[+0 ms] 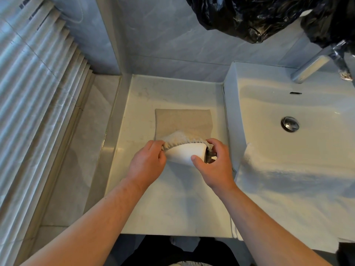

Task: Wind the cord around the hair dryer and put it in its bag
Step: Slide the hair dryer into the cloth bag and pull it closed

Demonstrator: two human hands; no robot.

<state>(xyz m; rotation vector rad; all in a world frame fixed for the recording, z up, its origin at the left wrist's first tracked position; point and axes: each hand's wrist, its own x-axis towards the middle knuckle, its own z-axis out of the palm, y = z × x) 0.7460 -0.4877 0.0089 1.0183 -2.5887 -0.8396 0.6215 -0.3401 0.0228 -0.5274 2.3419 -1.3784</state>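
Observation:
A beige cloth bag [183, 121] lies flat on the pale counter, its gathered mouth toward me. The white hair dryer [184, 153] sticks partly out of that mouth, its far end hidden inside the bag. My left hand [147, 163] pinches the left side of the bag's ruffled rim. My right hand [213, 162] grips the right side of the rim, thumb against the dryer's white body, next to a dark part at the dryer's end. The cord is not visible.
The counter [172, 204] is bounded by a tiled wall behind and a raised ledge on the left. A white sink basin [288, 150] with drain [290, 124] and chrome faucet [309, 69] sits to the right. A black plastic bag [259, 16] hangs above.

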